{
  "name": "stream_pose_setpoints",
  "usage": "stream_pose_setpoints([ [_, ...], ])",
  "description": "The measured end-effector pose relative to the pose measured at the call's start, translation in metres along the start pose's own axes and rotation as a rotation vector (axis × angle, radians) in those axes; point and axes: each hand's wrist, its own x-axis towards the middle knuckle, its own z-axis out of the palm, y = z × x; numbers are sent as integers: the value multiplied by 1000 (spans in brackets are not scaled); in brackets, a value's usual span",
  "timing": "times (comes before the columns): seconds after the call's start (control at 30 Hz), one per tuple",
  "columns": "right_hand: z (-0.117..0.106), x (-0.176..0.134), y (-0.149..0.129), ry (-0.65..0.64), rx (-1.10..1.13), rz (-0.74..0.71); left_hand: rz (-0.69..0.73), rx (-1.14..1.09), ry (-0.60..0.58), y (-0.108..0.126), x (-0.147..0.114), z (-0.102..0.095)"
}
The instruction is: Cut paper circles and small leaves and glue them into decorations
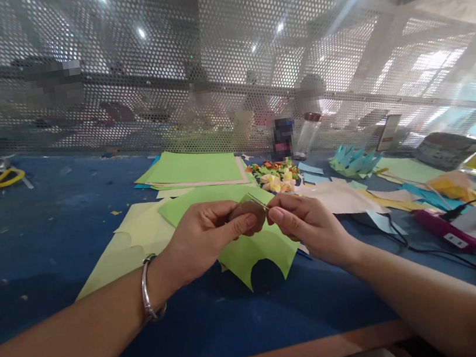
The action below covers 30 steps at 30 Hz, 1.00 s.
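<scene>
Over the middle of the table, my left hand (pixel 210 232), with a silver bangle at the wrist, pinches a brown rounded piece (pixel 246 208) between thumb and fingers. My right hand (pixel 299 217) is closed close beside it, thumb against forefinger. From that pinch a thin pointed sliver (pixel 257 200) reaches toward the brown piece; whether it is a tool or a paper edge, I cannot tell. Below both hands lies bright green paper (pixel 259 252) with curved bites cut from its edge. Pale yellow-green paper (pixel 116 257) is to the left of it.
Stacked green sheets (pixel 201 166) lie behind, beside small folded paper pieces (pixel 277 176). Scissors (pixel 7 177) rest far left. At right are a blue spiky paper form (pixel 353 161), coloured scraps, and a magenta power strip (pixel 453 231) with cords. A perforated metal screen (pixel 125 70) stands behind.
</scene>
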Motion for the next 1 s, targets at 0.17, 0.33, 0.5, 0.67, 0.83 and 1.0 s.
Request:
stream_pose_setpoints([
  [0.17, -3, -1, -3, -19, -34, 5, 1, -60, -16, -3, -1, -3],
  [0.33, -5, -3, -5, -44, -77, 20, -7, -12, -39, -6, -2, -5],
  [0.5, -6, -3, -6, -63, -83, 4, -2, 35, -75, -8, -2, -7],
  [0.67, -7, -3, -4, -82, -56, 27, 10, 78, -95, -10, -1, -9],
  [0.83, -9, -3, -6, -96, -50, 32, 18, 119, -109, -8, -2, -10],
  [1.0, -9, -2, -9, -95, -50, 38, 23, 158, -109, -6, -3, -11],
])
